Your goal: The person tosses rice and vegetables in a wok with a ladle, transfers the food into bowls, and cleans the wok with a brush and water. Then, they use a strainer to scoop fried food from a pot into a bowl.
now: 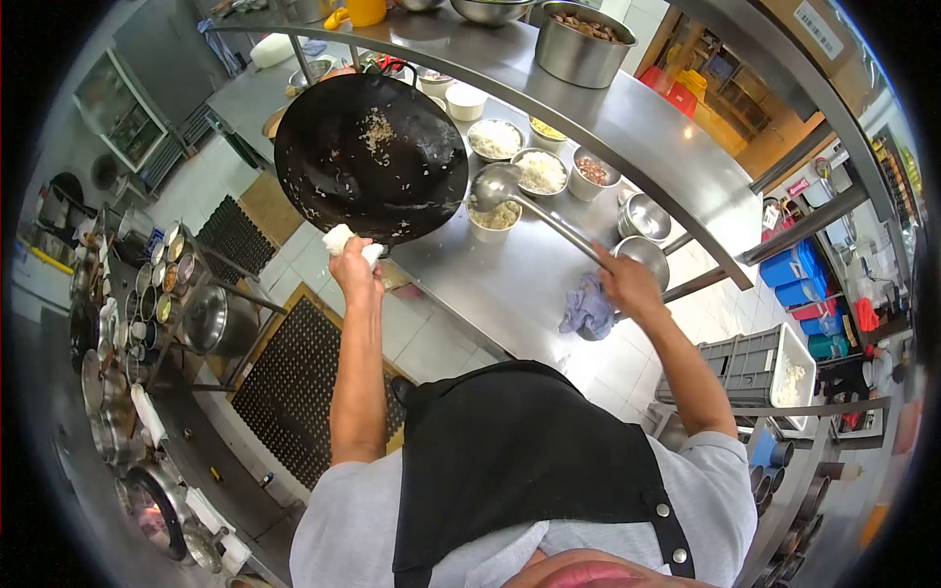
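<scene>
My left hand [355,269] is closed around the handle of a large black wok [343,176], with a folded white cloth [338,238] in the grip. Tilted up beside the counter, the wok shows its inside, where bits of rice cling. My right hand [632,284] grips the long handle of a metal ladle [497,186]. The ladle's bowl hangs at the wok's right rim, over a white bowl of rice [495,218]. Behind it stand more bowls of rice [540,172] and a bowl of brown diced pieces [592,173].
A steel counter [470,284] runs ahead of me, with a shelf [667,118] above it bearing a metal pot [585,44]. A crumpled blue cloth [588,307] lies near my right hand. At left are a stove flame [154,524] and seasoning containers [162,277]; grey crates [735,367] stand right.
</scene>
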